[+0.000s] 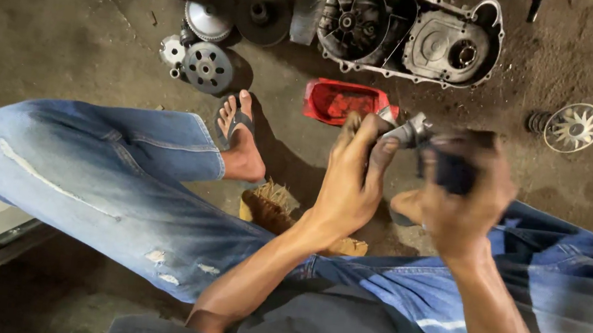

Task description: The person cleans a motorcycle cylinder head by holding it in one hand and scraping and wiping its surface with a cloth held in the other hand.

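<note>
My left hand (351, 179) grips a small grey metal part (408, 132), fingers wrapped round its near end. My right hand (466, 193) is closed on a dark object (452, 171), perhaps a cloth or tool, pressed against the same metal part; motion blur hides its shape. Both hands are held above my knees, over the dirt floor. A red plastic tray (339, 101) lies on the ground just beyond the hands.
A large engine crankcase cover (410, 31) lies at the top. Round pulley and clutch parts (207, 67) sit top left, and a finned metal disc (575, 127) at right. A brush (267, 206) lies under my jeans-clad legs. My sandalled foot (240, 138) rests mid-floor.
</note>
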